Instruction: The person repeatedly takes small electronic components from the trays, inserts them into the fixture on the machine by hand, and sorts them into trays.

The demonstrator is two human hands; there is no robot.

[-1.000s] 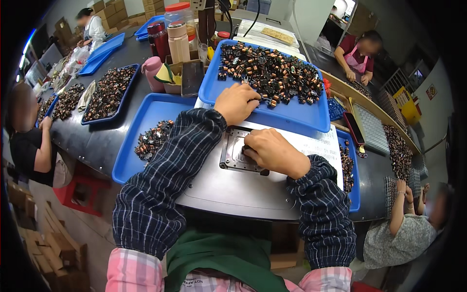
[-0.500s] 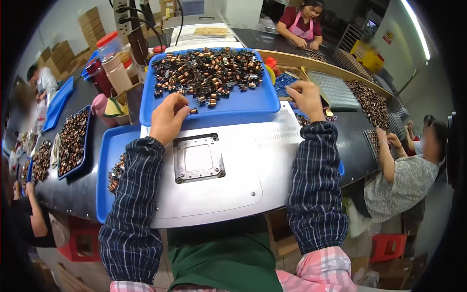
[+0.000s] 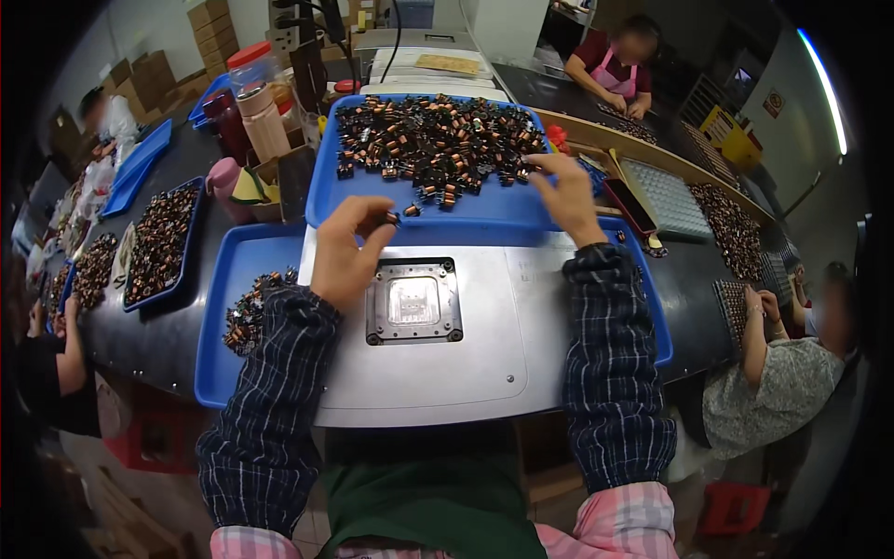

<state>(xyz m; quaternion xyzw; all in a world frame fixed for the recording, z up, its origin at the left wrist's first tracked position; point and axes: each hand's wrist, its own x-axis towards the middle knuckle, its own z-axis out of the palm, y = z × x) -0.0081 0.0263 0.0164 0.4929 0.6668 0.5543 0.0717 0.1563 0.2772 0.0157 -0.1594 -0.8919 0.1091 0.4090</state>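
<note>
A worker's left hand [image 3: 346, 253] is pinching a small copper coil [image 3: 393, 220] while the right hand [image 3: 570, 194], fingers spread, is reaching empty into a blue tray [image 3: 484, 207] of coils beyond a metal fixture [image 3: 413, 302].

Bright, even overhead light floods the bench, and a strip lamp [image 3: 823, 88] glares at upper right. The white metal plate [image 3: 484, 345] shines softly. Shadows stay faint. Fisheye bending curves the edges, corners fall black, and faces are blurred.

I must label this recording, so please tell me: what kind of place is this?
Probably a small electronics assembly workshop: blue trays heaped with small copper-wound coils, a metal fixture plate at the bench, and other workers sorting similar parts.
</note>
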